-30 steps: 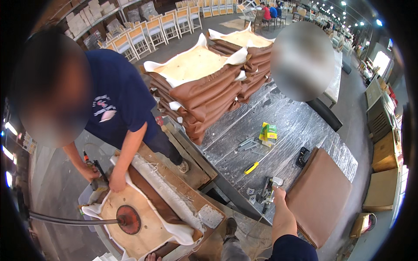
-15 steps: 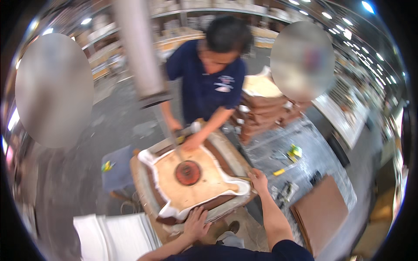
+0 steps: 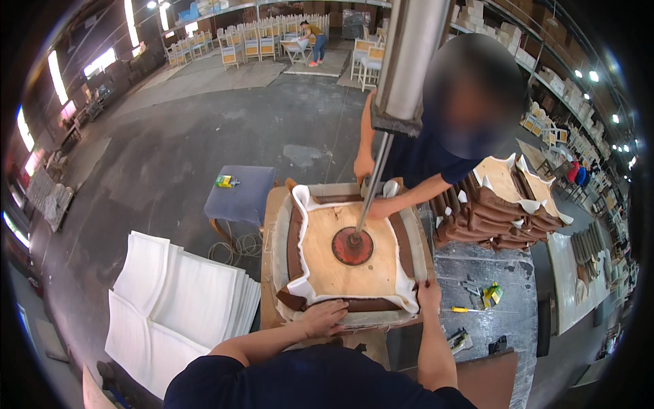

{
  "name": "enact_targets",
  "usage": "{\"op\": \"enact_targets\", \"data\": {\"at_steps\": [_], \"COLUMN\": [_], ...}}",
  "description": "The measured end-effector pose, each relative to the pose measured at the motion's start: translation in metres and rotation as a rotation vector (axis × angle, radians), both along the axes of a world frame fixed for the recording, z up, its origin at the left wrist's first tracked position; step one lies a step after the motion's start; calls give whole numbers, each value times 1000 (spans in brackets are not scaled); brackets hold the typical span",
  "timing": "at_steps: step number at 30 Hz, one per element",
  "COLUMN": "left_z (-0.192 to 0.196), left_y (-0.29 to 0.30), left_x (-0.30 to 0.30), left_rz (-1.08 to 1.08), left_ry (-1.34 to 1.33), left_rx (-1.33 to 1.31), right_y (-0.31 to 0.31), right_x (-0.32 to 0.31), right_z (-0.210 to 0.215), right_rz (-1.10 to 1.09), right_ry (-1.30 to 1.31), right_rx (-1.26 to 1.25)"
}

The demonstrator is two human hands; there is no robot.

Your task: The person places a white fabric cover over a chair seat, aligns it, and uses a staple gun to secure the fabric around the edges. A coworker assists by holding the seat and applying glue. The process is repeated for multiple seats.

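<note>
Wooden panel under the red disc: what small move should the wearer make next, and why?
Probably the left hand should fold the near edge of the brown cover over the wooden panel: the red disc sits on the panel, and that edge lies outside it, beside the hand.

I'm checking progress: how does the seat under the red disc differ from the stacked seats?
The seat lies under the red disc; the stacked seats are piled without one. The seat's brown covering forms narrow strips; the stacked seats' bulges in folds. Both show pale wood and white lining.
</note>
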State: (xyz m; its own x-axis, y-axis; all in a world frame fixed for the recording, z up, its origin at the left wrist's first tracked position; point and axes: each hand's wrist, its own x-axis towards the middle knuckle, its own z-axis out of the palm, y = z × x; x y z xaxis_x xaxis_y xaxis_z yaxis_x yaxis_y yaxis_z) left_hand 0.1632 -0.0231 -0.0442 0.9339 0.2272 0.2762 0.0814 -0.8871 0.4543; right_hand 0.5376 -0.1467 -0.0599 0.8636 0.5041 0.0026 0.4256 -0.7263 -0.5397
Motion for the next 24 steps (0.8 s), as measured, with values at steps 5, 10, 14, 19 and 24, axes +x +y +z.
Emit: {"op": "enact_targets", "data": {"at_steps": [5,10,14,19,24], "left_z": [1,6,9,8,4], "left_y": [0,-1,-3,-3,-3], "left_x": [5,5,4,10,9], "left_rz": [20,21,34,24,28], "left_ry": [6,47,77,80,90], "left_rx": [4,15,31,29,25], "right_y": [9,2,1,-1,0], "right_x": [-5,-9,-16,-10,-12], "right_z": [-15,-16,-16,-21,-22], "right_rz": [17,71,64,39,34], "right_ry": [-55,-38,-46,-33,-11], "right_rx": [51,71,96,126,148]}}
